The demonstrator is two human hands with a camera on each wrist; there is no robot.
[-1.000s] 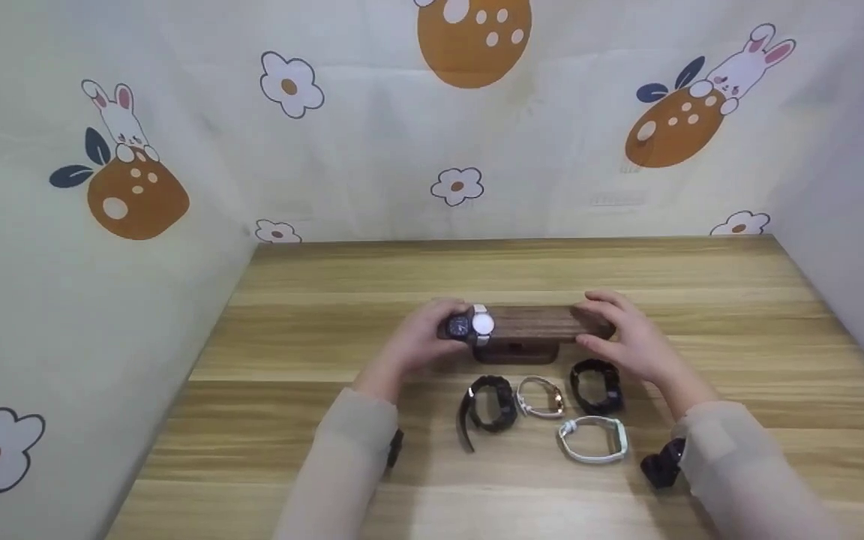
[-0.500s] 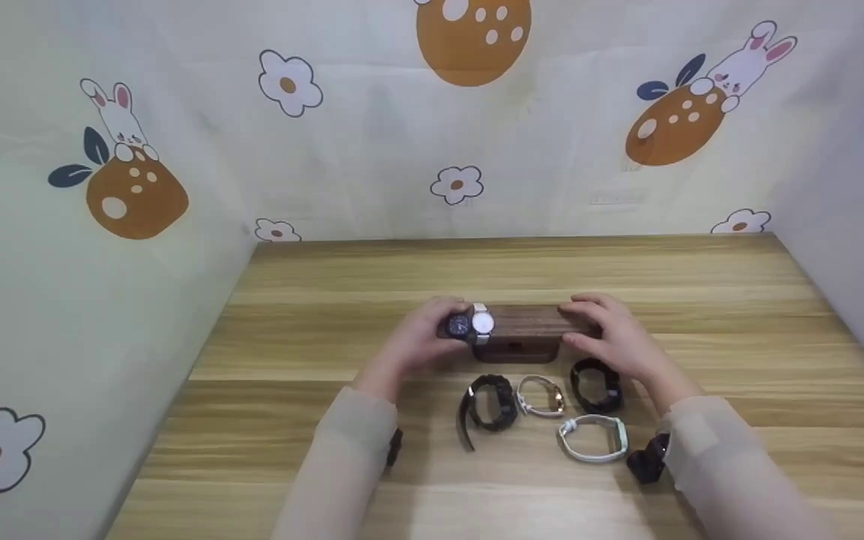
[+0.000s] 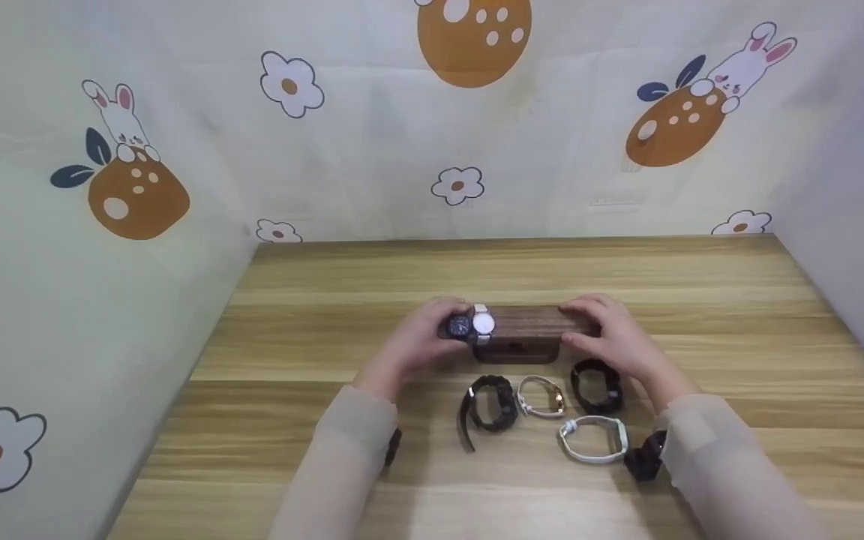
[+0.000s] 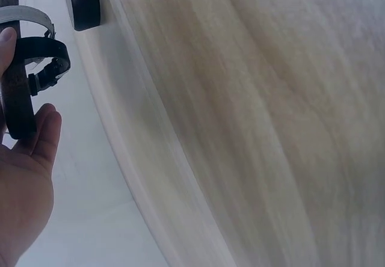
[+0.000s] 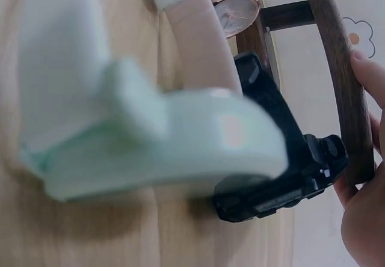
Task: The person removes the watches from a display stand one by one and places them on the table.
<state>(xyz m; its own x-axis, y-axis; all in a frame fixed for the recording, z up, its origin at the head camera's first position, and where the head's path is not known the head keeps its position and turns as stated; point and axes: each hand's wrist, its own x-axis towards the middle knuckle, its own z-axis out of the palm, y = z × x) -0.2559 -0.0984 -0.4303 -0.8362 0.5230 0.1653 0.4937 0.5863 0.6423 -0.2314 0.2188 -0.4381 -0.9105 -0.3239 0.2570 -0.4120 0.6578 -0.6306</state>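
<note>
A dark wooden watch stand (image 3: 533,322) stands on the table, a bar raised on a base. My left hand (image 3: 421,334) grips the bar's left end, and my right hand (image 3: 622,337) holds its right end between thumb and fingers. Near the left hand, the bar carries a black square-faced watch (image 3: 459,325) and a white-strapped round watch (image 3: 483,324) side by side. Both straps loop under the bar (image 4: 19,98) in the left wrist view. The right wrist view shows the right hand (image 5: 370,201) around the bar's other end.
In front of the stand lie a black watch (image 3: 505,403) with its strap unfastened, a thin pale-strapped watch (image 3: 556,401), another black watch (image 3: 612,390) and a mint-green watch (image 3: 621,439). Patterned cloth walls (image 3: 372,150) border the wooden table (image 3: 289,420) behind and at the sides.
My right hand has shifted left along the bar's right end, mostly within the first half second. The left hand, the stand and the watches have stayed put.
</note>
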